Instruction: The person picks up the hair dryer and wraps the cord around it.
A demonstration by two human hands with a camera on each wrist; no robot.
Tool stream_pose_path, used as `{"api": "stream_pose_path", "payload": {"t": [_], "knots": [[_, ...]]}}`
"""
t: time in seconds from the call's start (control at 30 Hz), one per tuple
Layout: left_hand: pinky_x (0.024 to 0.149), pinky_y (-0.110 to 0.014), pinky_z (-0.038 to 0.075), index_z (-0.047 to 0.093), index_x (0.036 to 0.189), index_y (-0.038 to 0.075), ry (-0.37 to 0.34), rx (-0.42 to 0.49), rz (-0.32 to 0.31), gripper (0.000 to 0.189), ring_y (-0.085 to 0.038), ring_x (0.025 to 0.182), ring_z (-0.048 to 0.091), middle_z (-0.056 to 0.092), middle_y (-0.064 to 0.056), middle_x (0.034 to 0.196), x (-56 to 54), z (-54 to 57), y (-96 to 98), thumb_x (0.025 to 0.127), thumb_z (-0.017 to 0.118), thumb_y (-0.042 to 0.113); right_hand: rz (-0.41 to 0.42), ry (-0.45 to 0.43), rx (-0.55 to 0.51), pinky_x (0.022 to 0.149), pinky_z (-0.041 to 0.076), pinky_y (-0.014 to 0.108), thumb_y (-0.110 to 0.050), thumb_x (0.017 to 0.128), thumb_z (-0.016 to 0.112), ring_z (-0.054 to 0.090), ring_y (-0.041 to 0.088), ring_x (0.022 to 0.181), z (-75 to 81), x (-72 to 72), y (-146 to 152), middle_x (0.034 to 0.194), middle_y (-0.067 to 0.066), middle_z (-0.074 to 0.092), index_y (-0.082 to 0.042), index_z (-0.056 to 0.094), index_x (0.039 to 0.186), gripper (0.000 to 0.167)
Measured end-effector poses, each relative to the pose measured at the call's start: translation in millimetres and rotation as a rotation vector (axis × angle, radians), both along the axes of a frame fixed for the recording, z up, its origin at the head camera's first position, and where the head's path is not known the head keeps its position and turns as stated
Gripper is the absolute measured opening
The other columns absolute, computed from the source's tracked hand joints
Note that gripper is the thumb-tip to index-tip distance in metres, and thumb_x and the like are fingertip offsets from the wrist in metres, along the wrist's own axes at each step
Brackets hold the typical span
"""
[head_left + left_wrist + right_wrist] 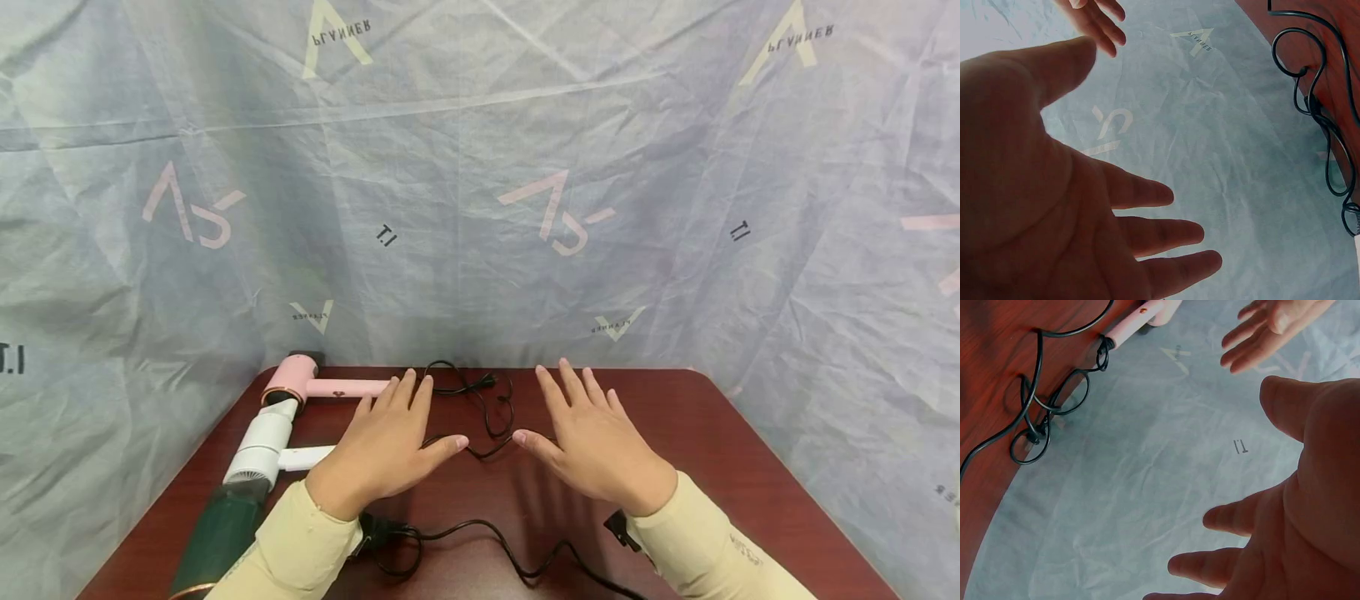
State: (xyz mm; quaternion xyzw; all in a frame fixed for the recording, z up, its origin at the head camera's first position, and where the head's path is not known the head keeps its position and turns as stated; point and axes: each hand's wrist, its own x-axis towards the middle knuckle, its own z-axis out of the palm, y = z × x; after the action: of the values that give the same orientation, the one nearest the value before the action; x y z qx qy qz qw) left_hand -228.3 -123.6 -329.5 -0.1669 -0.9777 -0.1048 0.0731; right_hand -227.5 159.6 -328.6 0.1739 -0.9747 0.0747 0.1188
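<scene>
My left hand (390, 442) is held over the table with its fingers straight and slightly spread, and nothing is in it. Level with it, my right hand (600, 437) is also extended and holds nothing; the two thumbs point at each other with a gap between. Nearest the left hand is a white hair dryer (262, 442), its handle partly hidden behind that hand. Behind it lies a pink hair dryer (295, 375), whose handle end passes behind the left fingertips. A dark green hair dryer (225, 529) lies at the front left, partly covered by the left sleeve.
Black cords (468, 523) wind across the dark red wooden table (720, 467), some between and behind the hands. A grey printed cloth (465, 275) hangs along the back and both sides of the table. The hair dryers line the table's left side.
</scene>
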Motion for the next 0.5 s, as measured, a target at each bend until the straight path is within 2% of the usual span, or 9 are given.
{"api": "stream_pose_path", "payload": {"t": [0.27, 0.4, 0.5], "knots": [[0.121, -0.070, 0.023, 0.030, 0.162, 0.005, -0.015, 0.002, 0.007, 0.099, -0.040, 0.158, 0.022, 0.017, -0.023, 0.171, 0.9, -3.0, -4.5, 0.096, 0.046, 0.076, 0.025, -0.021, -0.018, 0.117, 0.027, 0.074, -0.087, 0.092, 0.030, 0.024, 0.049, 0.154, -2.4, -0.4, 0.1, 0.172, 0.018, 0.014, -0.019, 0.015, 0.167, 0.103], [0.121, -0.069, 0.025, 0.031, 0.162, 0.005, 0.011, -0.004, -0.005, 0.099, -0.040, 0.157, 0.025, 0.018, -0.022, 0.171, 8.2, -1.9, -9.2, 0.095, 0.051, 0.074, 0.046, -0.022, -0.045, 0.115, 0.030, 0.073, -0.082, 0.093, 0.038, 0.026, 0.048, 0.154, -5.8, 1.1, 0.0, 0.172, 0.019, 0.014, -0.019, 0.012, 0.168, 0.101], [0.119, -0.069, 0.027, 0.031, 0.162, 0.006, 0.017, -0.009, 0.011, 0.098, -0.042, 0.155, 0.029, 0.018, -0.023, 0.170, 17.9, -1.1, -19.6, 0.093, 0.059, 0.069, 0.080, -0.037, -0.069, 0.114, 0.032, 0.074, -0.079, 0.094, 0.043, 0.029, 0.048, 0.153, -11.6, 4.0, -1.2, 0.172, 0.020, 0.015, -0.018, 0.013, 0.168, 0.100]]}}
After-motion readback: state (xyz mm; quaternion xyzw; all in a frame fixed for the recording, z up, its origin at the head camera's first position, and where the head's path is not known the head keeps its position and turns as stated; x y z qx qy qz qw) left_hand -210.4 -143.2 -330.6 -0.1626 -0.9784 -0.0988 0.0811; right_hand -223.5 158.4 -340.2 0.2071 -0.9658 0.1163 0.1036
